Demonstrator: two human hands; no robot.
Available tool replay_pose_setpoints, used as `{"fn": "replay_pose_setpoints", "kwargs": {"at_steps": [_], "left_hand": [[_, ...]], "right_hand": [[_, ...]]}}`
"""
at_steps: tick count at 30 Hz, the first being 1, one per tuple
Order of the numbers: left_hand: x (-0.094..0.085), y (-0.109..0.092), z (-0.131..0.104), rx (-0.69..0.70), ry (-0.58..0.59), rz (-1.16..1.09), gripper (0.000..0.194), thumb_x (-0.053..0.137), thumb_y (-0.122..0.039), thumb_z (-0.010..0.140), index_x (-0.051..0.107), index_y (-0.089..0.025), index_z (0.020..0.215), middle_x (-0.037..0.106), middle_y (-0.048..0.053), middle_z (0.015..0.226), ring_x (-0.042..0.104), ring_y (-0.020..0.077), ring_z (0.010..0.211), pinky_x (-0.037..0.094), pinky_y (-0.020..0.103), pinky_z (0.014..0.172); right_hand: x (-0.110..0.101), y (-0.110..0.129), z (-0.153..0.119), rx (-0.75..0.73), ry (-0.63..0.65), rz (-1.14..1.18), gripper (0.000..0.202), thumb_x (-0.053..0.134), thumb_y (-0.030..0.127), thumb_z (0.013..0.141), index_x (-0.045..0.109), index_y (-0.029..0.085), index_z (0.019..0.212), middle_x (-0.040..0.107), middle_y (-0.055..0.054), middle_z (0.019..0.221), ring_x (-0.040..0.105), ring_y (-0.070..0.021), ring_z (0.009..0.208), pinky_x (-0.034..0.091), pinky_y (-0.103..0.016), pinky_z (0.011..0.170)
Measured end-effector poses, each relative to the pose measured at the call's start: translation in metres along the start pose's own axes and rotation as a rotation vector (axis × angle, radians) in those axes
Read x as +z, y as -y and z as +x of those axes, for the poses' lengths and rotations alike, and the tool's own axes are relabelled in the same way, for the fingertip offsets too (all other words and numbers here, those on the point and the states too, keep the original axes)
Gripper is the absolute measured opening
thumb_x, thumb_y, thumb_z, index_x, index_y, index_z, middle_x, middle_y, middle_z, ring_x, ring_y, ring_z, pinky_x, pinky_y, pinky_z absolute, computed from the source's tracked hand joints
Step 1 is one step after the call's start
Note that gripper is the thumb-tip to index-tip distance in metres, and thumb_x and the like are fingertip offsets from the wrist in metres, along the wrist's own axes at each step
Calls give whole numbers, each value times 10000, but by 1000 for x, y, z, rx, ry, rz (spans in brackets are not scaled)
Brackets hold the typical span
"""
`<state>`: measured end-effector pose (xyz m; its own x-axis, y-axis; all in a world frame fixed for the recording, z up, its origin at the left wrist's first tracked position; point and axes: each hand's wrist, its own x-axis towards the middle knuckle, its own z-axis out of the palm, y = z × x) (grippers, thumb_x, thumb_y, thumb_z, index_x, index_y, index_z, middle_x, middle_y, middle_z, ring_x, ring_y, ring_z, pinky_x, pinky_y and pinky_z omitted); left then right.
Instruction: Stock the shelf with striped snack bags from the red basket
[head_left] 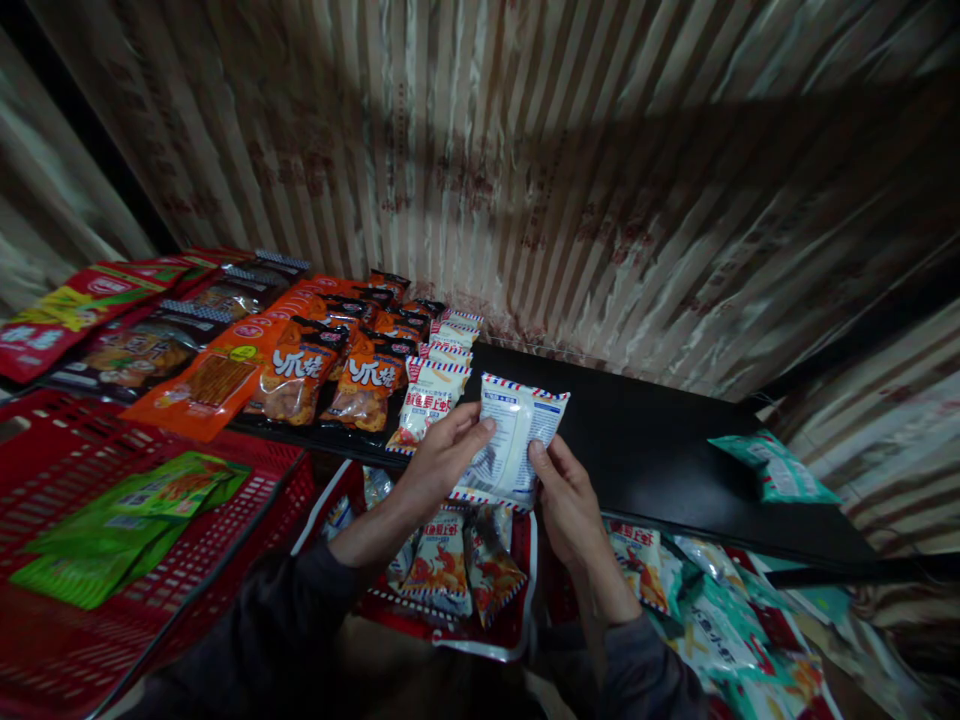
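Observation:
Between my two hands is a white snack bag (511,440) with red-and-blue striped ends, its printed back turned toward me. My left hand (454,445) grips its left side, thumb on top. On the right edge, my right hand (566,495) pinches the bag with its thumb in front. Just left of the held bag, a matching snack bag (431,400) stands face-out on the black shelf (637,430). Below my hands, a red basket (525,610) with a white rim holds several similar bags (439,560).
Orange snack bags (367,375), flat dark packs (139,350) and red packs (75,310) line the shelf's left. A teal bag (776,468) lies at its right end. A red basket (277,490) with green packs (135,520) is lower left; more teal bags (720,625) are lower right.

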<state>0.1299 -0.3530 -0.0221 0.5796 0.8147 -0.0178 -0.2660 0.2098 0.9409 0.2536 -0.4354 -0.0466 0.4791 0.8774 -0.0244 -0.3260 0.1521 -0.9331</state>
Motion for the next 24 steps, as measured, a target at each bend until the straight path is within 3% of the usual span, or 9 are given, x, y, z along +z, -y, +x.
{"fn": "replay_pose_setpoints", "kwargs": {"at_steps": [4,12,19,24], "left_hand": [[-1,3,-1,-3,38,-59,446,735,-436,711,636,-171,1056,725,81,978,673,209,869,522,300,765],[0,5,1,14,-7,-53,451,742,-438,704,636,-168,1050,727,89,990,674,238,942,523,341,822],[3,9,3,82,37,75,470,766,-318,689,621,-175,1112,672,117,1189,616,248,1121,456,375,987],[6,20,7,44,33,124,432,743,-354,711,618,-164,1079,690,120,1142,638,258,1079,469,396,968]], "right_hand": [[1,-2,1,-7,8,-18,413,733,465,747,674,228,1080,722,-50,1112,662,-232,985,521,-372,883],[-1,-8,4,-18,27,-16,421,714,463,769,661,241,1122,714,-47,1138,659,-233,997,524,-374,881],[-5,-8,8,-59,-89,5,455,722,467,750,655,231,1133,727,-48,1101,656,-230,1010,506,-378,903],[-11,-3,12,-89,-89,3,449,704,458,772,635,235,1155,716,-42,1125,656,-220,1016,502,-367,912]]}}
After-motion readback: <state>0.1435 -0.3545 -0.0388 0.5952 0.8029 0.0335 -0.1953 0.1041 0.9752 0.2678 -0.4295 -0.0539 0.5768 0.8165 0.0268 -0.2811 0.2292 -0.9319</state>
